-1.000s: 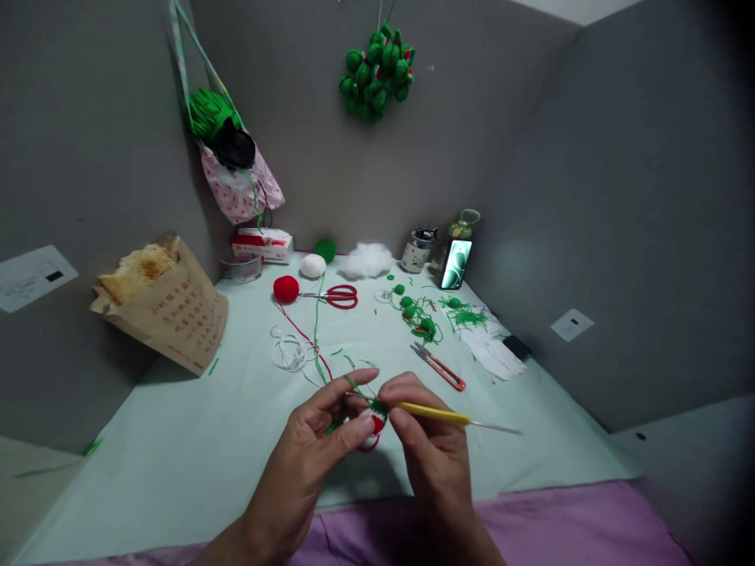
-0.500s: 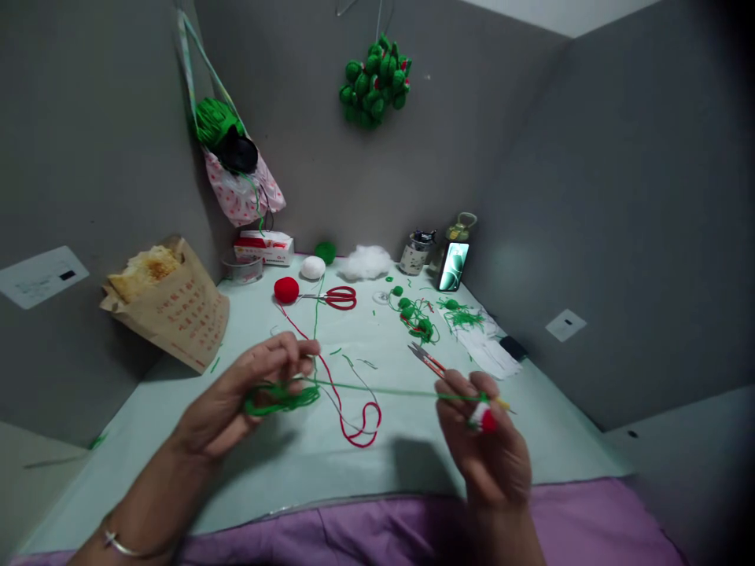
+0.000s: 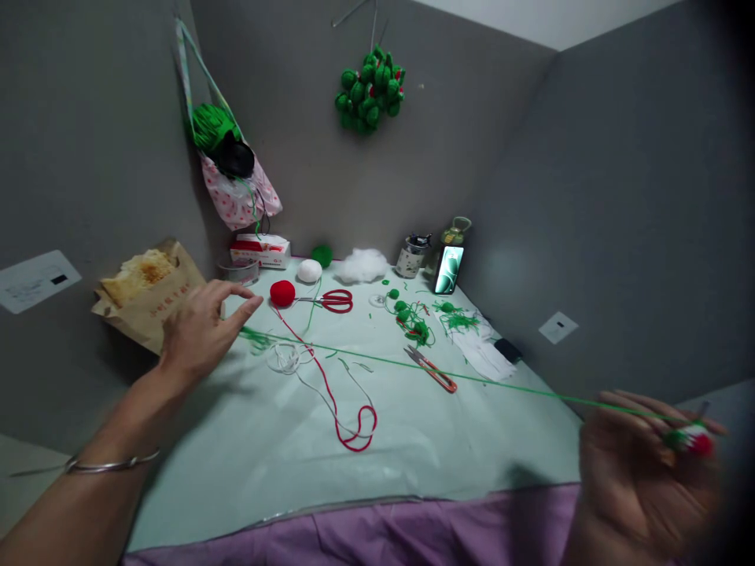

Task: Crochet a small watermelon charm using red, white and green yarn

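My left hand (image 3: 197,326) is above the left of the table, its thumb and forefinger apart. Just below its thumb lies a blurred bundle of green yarn (image 3: 255,338); the other fingertips are hidden. A straight strand of green yarn (image 3: 436,368) runs from there across to my right hand (image 3: 649,464), far right. Those fingers are closed around a small green, white and red crochet piece (image 3: 696,440). A thin grey tip, seemingly of a crochet hook (image 3: 703,409), sticks up beside it. Under the strand lie orange thread snips (image 3: 436,373).
Red-handled scissors (image 3: 336,301) lie by a red yarn ball (image 3: 282,294), near a white yarn ball (image 3: 309,271) and stuffing (image 3: 361,266). Small green pieces (image 3: 413,318) lie right of centre. A phone (image 3: 449,270) leans at the back. A paper food bag (image 3: 135,306) stands left.
My hands have spread apart, the left up and leftward, the right far rightward with the crochet piece. The green strand is longer. My left fingers have opened from around the yarn bundle.
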A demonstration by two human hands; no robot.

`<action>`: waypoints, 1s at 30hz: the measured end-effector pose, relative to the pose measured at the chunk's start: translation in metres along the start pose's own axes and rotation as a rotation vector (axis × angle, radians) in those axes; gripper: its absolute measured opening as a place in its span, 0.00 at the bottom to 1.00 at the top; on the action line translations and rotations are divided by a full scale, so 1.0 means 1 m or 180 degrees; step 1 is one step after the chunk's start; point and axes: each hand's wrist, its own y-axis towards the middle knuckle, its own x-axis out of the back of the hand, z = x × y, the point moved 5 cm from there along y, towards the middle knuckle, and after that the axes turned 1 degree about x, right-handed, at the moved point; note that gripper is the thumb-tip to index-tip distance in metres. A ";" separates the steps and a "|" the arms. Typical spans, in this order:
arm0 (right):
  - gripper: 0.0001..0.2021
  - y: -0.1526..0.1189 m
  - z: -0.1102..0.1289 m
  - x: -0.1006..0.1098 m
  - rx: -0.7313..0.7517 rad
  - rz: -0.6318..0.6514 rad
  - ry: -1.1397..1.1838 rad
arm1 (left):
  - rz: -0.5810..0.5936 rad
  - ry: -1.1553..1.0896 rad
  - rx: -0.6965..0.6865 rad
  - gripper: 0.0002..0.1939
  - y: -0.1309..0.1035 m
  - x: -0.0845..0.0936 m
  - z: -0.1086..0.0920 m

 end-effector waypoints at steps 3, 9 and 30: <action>0.22 0.002 -0.003 0.007 -0.0222 -0.0008 -0.0144 | -0.0057 0.0733 -0.0534 0.11 0.000 -0.013 -0.002; 0.23 -0.001 -0.012 0.010 -0.0449 -0.0185 -0.0571 | 0.0945 0.0461 -0.1024 0.10 -0.016 -0.070 -0.029; 0.21 -0.024 -0.180 0.002 -0.2398 0.1266 -0.3098 | 0.1587 -0.0455 -0.0745 0.07 -0.040 -0.142 -0.043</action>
